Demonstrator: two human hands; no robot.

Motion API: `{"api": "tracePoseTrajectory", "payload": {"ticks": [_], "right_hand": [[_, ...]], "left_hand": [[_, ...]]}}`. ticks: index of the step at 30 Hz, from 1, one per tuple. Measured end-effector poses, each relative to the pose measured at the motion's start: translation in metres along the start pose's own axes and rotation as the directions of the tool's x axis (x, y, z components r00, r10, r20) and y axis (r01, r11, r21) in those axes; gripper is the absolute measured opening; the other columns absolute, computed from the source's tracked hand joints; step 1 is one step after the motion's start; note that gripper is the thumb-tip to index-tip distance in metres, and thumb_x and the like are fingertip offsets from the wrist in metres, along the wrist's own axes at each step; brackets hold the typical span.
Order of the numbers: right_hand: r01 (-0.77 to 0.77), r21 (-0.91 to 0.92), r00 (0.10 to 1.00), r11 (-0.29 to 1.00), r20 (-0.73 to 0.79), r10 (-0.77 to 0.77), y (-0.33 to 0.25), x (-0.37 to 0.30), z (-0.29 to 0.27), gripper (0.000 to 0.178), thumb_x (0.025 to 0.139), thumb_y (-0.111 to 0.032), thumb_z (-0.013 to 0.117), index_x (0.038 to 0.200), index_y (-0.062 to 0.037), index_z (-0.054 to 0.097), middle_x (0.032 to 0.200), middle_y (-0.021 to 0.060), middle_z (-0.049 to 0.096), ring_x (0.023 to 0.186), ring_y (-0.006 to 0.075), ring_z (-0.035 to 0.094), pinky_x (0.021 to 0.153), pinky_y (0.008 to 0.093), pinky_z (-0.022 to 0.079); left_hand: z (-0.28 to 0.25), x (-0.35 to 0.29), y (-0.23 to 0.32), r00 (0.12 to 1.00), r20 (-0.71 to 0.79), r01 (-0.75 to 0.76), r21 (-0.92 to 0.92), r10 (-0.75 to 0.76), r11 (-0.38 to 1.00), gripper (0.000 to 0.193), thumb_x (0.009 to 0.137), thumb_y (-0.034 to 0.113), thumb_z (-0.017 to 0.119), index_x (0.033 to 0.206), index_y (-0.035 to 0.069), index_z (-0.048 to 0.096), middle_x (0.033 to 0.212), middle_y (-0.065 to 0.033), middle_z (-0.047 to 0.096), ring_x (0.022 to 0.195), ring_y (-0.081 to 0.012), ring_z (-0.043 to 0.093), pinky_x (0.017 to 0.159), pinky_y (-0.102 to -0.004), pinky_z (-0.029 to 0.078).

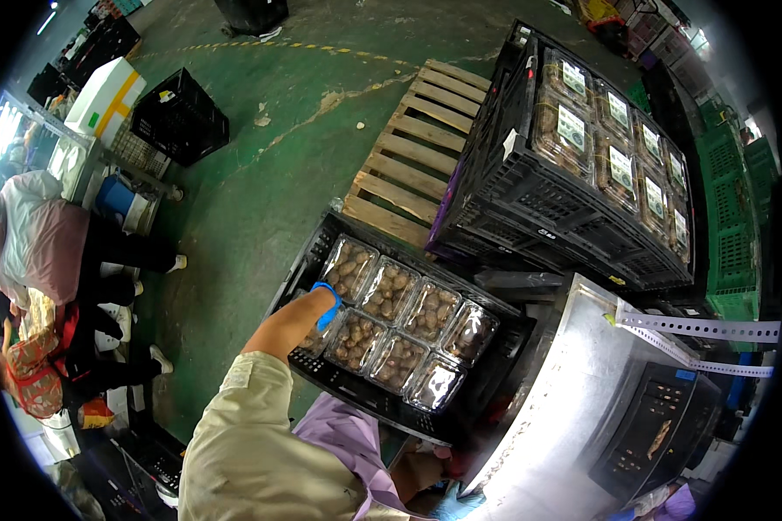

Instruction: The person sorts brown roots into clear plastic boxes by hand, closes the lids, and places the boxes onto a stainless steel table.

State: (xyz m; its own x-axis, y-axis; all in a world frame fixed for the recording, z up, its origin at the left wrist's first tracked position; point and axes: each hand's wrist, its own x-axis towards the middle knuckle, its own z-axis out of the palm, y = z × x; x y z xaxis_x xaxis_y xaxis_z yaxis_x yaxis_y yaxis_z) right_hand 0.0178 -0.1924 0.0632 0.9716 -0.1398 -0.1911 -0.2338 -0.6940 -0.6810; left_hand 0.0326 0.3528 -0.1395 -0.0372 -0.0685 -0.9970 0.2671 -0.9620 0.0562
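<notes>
My left hand (328,306), in a blue glove, reaches down among the clear plastic boxes in a black crate (421,425). Its fingers are mostly hidden, so I cannot see whether they grip a box. Closest to it are a box of small round brown produce (350,265), perhaps mushrooms, and another such box (354,340). Several of these boxes sit in two rows, and glare covers the lids at the right end. At the lower edge a light blue glove (457,504), apparently my right hand, is beside the metal table (539,451); its fingers do not show clearly.
A wooden pallet (408,161) lies beyond the crate. Stacked black crates (539,204) at right hold labelled boxes (569,130). A dark machine panel (647,425) stands on the metal table. At left, people (43,234) work near an empty black crate (180,117) and a white foam box (104,100).
</notes>
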Motion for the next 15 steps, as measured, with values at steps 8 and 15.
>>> {"api": "tracePoseTrajectory", "payload": {"ticks": [8, 15], "right_hand": [[0.022, -0.017, 1.0, 1.0, 0.0, -0.022, 0.012, 0.002, -0.005, 0.047, 0.079, 0.0, 0.063, 0.121, 0.0037, 0.042, 0.115, 0.016, 0.048, 0.109, 0.0263, 0.047, 0.096, 0.0338, 0.038], [0.038, 0.003, 0.999, 0.999, -0.022, -0.038, 0.034, -0.001, -0.007, 0.047, 0.079, -0.001, 0.064, 0.12, 0.0038, 0.042, 0.115, 0.0158, 0.048, 0.108, 0.0262, 0.048, 0.095, 0.0332, 0.039]], "left_hand": [[0.024, -0.024, 0.027, 0.978, -0.178, -0.04, 0.358, 0.111, 0.933, 0.09, 0.052, 0.034, 0.083, 0.131, 0.01, 0.047, 0.137, -0.0116, 0.043, 0.115, -0.0316, 0.05, 0.096, -0.0408, 0.041], [0.061, -0.076, 0.012, 0.885, -0.445, -0.129, 0.044, 0.135, 0.991, 0.085, 0.058, 0.031, 0.074, 0.133, 0.007, 0.041, 0.122, -0.0199, 0.054, 0.107, -0.0342, 0.056, 0.09, -0.0408, 0.045]]}}
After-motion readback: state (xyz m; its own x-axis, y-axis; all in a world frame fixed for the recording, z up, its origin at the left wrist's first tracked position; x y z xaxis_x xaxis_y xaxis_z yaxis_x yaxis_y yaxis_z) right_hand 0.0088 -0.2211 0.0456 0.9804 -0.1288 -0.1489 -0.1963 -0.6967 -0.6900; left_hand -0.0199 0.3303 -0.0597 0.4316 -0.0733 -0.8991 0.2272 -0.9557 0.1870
